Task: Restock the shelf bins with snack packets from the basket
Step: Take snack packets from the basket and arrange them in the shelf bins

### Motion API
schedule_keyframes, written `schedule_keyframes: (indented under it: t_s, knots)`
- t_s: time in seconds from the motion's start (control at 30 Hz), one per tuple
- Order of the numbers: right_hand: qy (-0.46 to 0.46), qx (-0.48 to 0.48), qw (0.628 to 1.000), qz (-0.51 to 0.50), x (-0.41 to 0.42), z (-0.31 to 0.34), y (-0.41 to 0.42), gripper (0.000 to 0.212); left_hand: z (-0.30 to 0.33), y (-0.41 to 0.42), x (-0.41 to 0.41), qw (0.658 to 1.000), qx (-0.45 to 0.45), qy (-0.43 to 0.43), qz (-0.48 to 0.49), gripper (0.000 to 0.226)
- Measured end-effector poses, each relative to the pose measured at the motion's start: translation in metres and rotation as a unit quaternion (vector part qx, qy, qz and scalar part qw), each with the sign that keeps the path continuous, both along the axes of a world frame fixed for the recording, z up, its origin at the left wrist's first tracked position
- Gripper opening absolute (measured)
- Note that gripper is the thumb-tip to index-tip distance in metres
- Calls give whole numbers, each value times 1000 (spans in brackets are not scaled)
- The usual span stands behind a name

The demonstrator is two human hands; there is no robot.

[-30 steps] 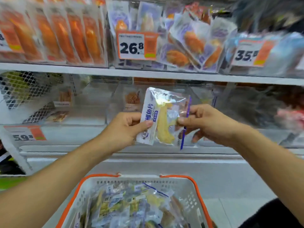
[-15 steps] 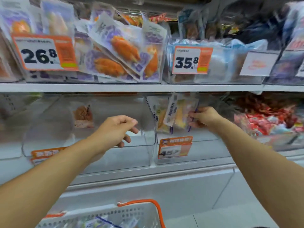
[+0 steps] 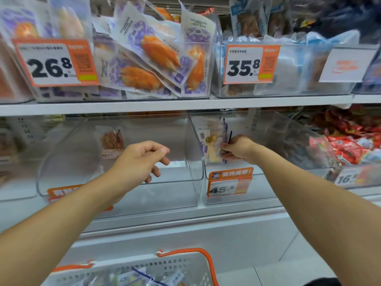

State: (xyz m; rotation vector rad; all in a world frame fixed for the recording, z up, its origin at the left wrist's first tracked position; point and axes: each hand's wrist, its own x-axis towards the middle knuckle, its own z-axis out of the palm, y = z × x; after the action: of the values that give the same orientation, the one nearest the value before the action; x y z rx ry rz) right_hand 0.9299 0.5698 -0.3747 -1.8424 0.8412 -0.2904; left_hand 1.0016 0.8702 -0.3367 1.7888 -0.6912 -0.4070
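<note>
Basket (image 3: 179,263), white w/ orange rim, sits nearest at the bottom edge; clear snack packets are visible inside, so stock remains to shelve.

Left hand (image 3: 142,159): fingers loosely curled, holding nothing, hovering in front of the wide clear bin (image 3: 123,195) on the lower shelf. 1.0 s ago it gripped the left edge of the packet along w/ the right hand; it has since let go and idles.

Right hand (image 3: 237,148): reaching into the narrower clear bin (image 3: 226,200) just right of the wide one, above the 45.8 price tag (image 3: 229,185). Fingers pinch the snack packet (image 3: 212,145) at its right edge; packet stands upright inside the bin, beside others w/ blue edge strips.

Change: packet went from mid-air in front of the shelf, 2 hands on it, to inside the bin, 1 hand on it, over the last 1.0 s. Judgement: placement nearly done, release pending. Next step likely back to the basket for another.

Further back, the wide bin holds 1 brown packet (image 3: 112,142). Upper shelf bins, tagged 26.8 and 35.8, look well filled.
</note>
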Motion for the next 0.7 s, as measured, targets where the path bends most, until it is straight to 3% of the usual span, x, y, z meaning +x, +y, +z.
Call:
schedule_keyframes:
  t_s: [0.37,0.57,0.63,0.7]
  knots:
    - [0,-65,995,-72,-6,22,13,27,4,23,-9,1000,-3,-12,3,16]
    - [185,-107,977,-22,-18,14,19,49,-6,26,-19,1000,16,8,-4,15]
    - [270,-122,955,10,-19,16,28,51,-5,25,-21,1000,21,13,-8,15]
    - [296,-78,951,49,-14,19,29,43,-3,24,-20,1000,20,9,-7,16]
